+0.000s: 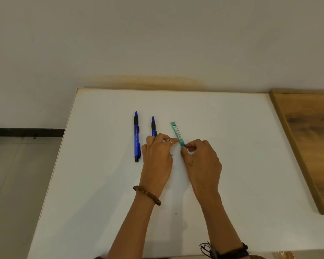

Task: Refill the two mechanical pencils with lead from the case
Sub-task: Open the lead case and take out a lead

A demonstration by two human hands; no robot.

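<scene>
In the middle of the frame, my left hand [157,152] and right hand [200,157] both pinch the green lead case [178,134] beside the two blue pencils [137,136], so I think opening it comes next.

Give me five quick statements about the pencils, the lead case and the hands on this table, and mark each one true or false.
1. Two blue mechanical pencils lie on the white table. True: the left pencil lies fully in view, the second pencil is partly hidden.
2. The teal lead case lies left of both pencils. False: it is to their right.
3. The right hand pinches the near end of the lead case. True.
4. The left hand grips the left pencil. False: that pencil lies untouched; the hand's fingers reach to the case.
5. Both pencils point their tips at the person. False: the tips point away.
</scene>
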